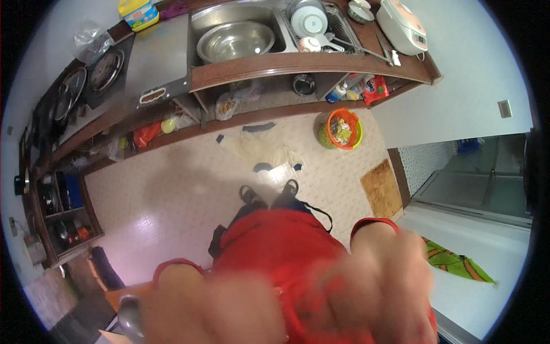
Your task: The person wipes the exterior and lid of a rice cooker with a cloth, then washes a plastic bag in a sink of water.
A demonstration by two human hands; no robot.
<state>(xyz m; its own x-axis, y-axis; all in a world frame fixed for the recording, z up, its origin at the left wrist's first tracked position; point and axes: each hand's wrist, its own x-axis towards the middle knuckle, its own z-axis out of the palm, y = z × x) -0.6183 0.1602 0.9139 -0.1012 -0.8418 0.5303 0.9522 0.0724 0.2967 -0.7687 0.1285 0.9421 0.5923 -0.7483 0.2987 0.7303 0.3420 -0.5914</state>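
Observation:
Both hands are raised close to the camera, in front of a red buttoned top (283, 245), and both are blurred. My left hand (232, 305) is at the bottom middle, its lower part cut off by the picture's edge. To its right is my right hand (382, 275), with the fingers seemingly bent. I cannot make out anything held in either one. Beyond my feet, a cream cloth with dark blue edging (262, 146) lies spread on the tiled floor. A steel basin (236, 41) sits in the sink ahead of me.
Dishes (308, 21) fill a drainer beside the sink. A rice cooker (401, 28) stands at the counter's right end. On the floor are an orange-rimmed waste bin (341, 129) and a brown mat (381, 189). A gas stove (103, 73) is at the left; a green towel (457, 262) hangs right.

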